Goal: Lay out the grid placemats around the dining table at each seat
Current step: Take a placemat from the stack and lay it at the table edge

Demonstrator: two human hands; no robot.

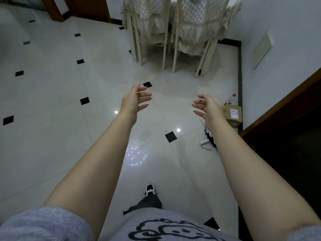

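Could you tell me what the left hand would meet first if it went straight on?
The left hand would probably meet the left covered chair; the floor between looks free, though depth is unclear.

No legible text; white label (234,113) on cardboard box (234,121) too small to read.

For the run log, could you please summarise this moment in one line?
left hand: open, empty | right hand: open, empty | grid placemats: not in view | ahead: cream-covered wooden chairs
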